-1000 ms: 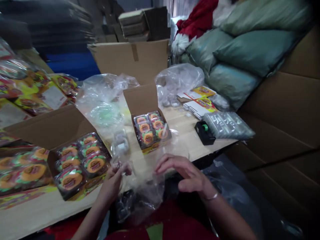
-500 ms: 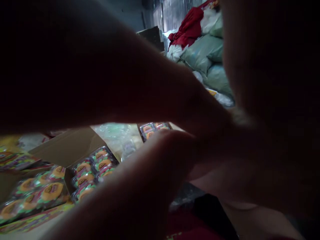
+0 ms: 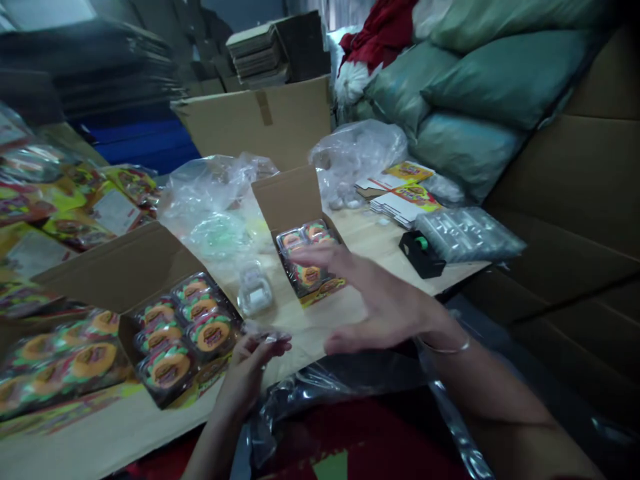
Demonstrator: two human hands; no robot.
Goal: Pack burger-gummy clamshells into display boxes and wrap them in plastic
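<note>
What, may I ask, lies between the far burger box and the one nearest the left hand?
The head view shows a clear container, crumpled plastic behind it.

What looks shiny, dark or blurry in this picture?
Head view: highlights glint off the clear plastic packs and the crumpled plastic in the left hand; head view: the brown cardboard at right lies in shadow; head view: the dark stack at upper left looks smeared, lettering on the burger packs unreadable.

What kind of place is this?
Probably a packing workshop or warehouse corner. Open cardboard boxes hold burger-shaped pieces in clear packs, flattened printed cartons lie stacked on the table, and stuffed sacks are piled behind.
</note>
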